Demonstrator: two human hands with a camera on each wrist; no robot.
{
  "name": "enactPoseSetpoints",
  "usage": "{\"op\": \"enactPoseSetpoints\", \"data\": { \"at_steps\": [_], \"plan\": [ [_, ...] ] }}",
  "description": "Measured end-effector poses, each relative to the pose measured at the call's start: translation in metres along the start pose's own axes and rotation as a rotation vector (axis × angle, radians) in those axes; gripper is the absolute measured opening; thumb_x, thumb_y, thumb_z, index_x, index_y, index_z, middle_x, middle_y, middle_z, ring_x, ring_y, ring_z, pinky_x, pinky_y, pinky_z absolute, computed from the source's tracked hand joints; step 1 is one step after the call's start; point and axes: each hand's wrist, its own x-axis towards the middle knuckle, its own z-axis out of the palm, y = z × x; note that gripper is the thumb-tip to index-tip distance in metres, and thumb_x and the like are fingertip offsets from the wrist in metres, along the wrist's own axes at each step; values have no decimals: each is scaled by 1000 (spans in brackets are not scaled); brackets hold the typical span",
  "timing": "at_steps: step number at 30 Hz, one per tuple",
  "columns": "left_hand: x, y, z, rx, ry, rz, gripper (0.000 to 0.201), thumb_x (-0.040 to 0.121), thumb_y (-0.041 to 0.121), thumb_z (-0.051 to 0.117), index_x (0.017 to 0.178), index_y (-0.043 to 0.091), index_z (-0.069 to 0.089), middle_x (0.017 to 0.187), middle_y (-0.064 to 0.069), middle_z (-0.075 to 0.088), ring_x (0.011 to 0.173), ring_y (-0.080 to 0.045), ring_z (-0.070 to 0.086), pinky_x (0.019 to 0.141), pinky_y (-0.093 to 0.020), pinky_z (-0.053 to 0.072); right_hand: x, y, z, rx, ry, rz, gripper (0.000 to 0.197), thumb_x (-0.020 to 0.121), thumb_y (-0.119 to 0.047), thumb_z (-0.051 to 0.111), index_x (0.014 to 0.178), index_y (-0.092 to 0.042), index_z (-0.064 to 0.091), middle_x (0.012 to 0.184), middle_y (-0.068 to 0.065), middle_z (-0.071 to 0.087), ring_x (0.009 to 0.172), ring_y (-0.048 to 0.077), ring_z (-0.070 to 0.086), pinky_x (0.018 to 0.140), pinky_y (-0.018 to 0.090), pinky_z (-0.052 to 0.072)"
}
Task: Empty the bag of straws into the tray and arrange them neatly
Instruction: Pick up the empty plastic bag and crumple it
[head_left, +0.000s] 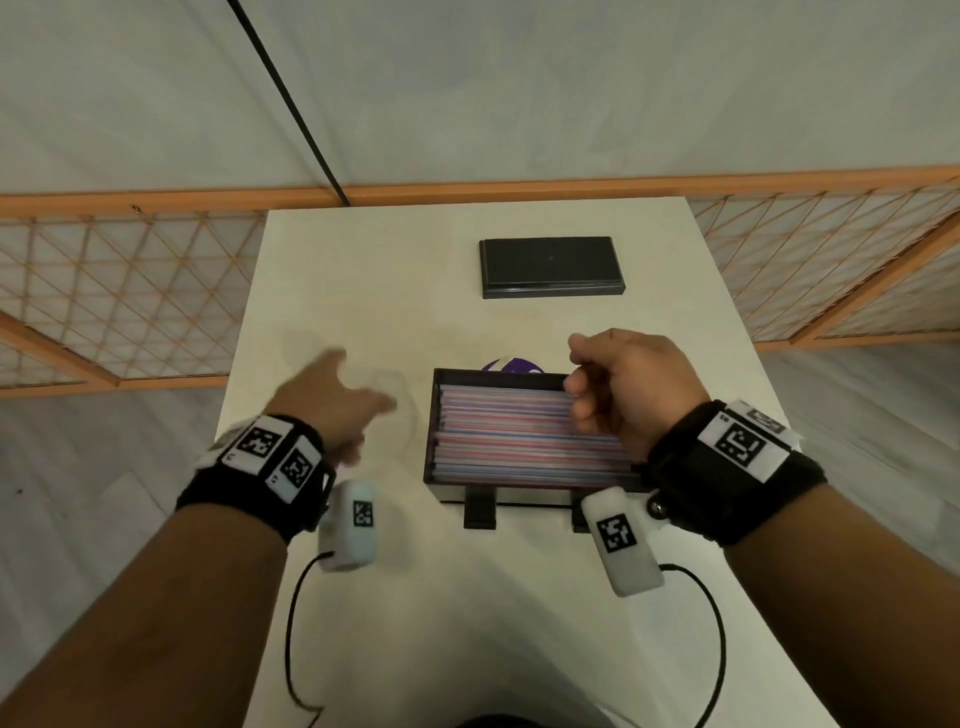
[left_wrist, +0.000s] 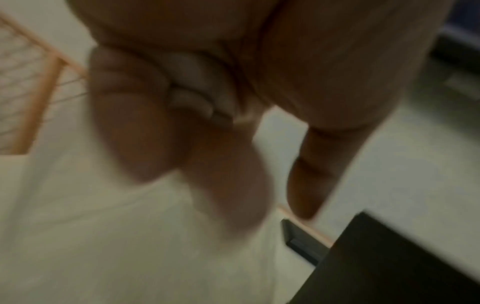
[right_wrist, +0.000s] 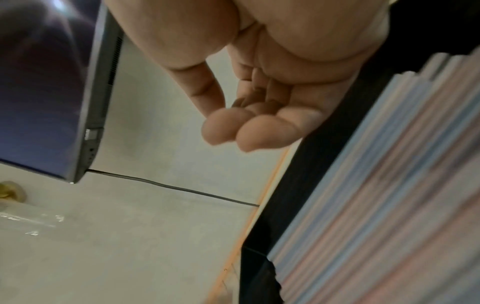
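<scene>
A black tray (head_left: 431, 415) stands in the middle of the table, filled with pink, blue and white straws (head_left: 514, 431) lying side by side along its length. My right hand (head_left: 587, 384) hovers over the tray's right end with its fingers curled and nothing in them; in the right wrist view my right hand (right_wrist: 246, 127) is bare beside the straws (right_wrist: 376, 195). Left of the tray, my left hand (head_left: 363, 400) is blurred over the table. It seems to grip the empty clear bag (head_left: 402, 395). In the left wrist view its curled fingers (left_wrist: 145, 133) hold something pale and crumpled.
A flat black lid or box (head_left: 551, 266) lies at the far side of the white table (head_left: 337, 291). A purple object (head_left: 511, 365) peeks out behind the tray. An orange lattice frame (head_left: 130, 291) flanks the table. The tray's corner (left_wrist: 389, 267) shows in the left wrist view.
</scene>
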Motion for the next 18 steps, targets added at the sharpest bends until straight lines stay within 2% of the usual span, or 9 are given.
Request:
{"op": "enactPoseSetpoints", "data": {
  "at_steps": [1, 3, 5, 7, 9, 11, 13, 16, 18],
  "plan": [
    [5, -10, 7, 132, -105, -51, 79, 83, 42, 76, 150, 29, 36, 82, -11, 75, 62, -25, 73, 58, -31, 57, -1, -5, 0, -8, 7, -43, 19, 94, -19, 62, 83, -5, 58, 60, 12, 58, 40, 24, 47, 44, 29, 44],
    [18, -29, 19, 393, -145, -39, 62, 83, 44, 77, 132, 11, 59, 91, -11, 75, 79, -27, 73, 70, -31, 57, -6, -13, 0, -65, 26, -140, 20, 94, -20, 63, 83, -3, 59, 59, 12, 59, 40, 24, 47, 44, 29, 43],
    [25, -37, 22, 510, -45, 49, 36, 87, 39, 72, 102, 6, 72, 96, -13, 73, 88, -32, 67, 70, -29, 50, -11, -21, -1, -150, 50, -244, 22, 92, -20, 65, 82, -1, 61, 59, 11, 61, 40, 24, 50, 44, 29, 44],
    [22, -35, 17, 518, 69, 139, 30, 94, 32, 63, 90, 4, 73, 95, -13, 72, 91, -35, 66, 70, -29, 45, -19, -26, 1, -212, 63, -336, 23, 91, -20, 68, 82, 1, 61, 61, 13, 62, 42, 22, 53, 45, 28, 46],
    [11, -24, 6, 388, 235, 236, 29, 98, 27, 57, 88, 5, 73, 91, -13, 69, 94, -38, 65, 73, -30, 43, -26, -28, 7, -298, 57, -426, 18, 88, -21, 70, 84, -4, 64, 68, 16, 63, 47, 21, 58, 47, 30, 50],
    [-8, -7, -11, 187, 428, 340, 23, 98, 24, 56, 92, 8, 71, 91, -12, 69, 91, -37, 63, 77, -32, 42, -32, -28, 16, -459, 43, -517, 14, 83, -27, 72, 92, -20, 64, 72, 0, 63, 53, 17, 61, 59, 34, 55],
    [-32, 13, -28, 33, 544, 454, 19, 97, 24, 57, 93, 11, 71, 86, -3, 66, 82, -27, 57, 78, -28, 39, -36, -27, 25, -581, 13, -599, 32, 84, -28, 72, 113, -31, 58, 89, -13, 62, 57, 5, 60, 63, 25, 51],
    [-71, 37, -41, -232, 487, 632, 16, 89, 20, 61, 80, 18, 73, 78, 8, 70, 78, -15, 62, 73, -26, 41, -37, -32, 38, -567, -66, -717, 69, 91, -24, 65, 149, -36, 30, 137, -17, 44, 82, 2, 60, 69, 16, 53],
    [-91, 52, -40, -524, 268, 739, 20, 80, 10, 58, 64, 14, 69, 64, 5, 68, 66, -12, 62, 65, -25, 44, -35, -36, 40, -537, -113, -761, 85, 91, -26, 64, 153, -45, 10, 152, -26, 22, 119, 24, 56, 81, 36, 59]
  ]
}}
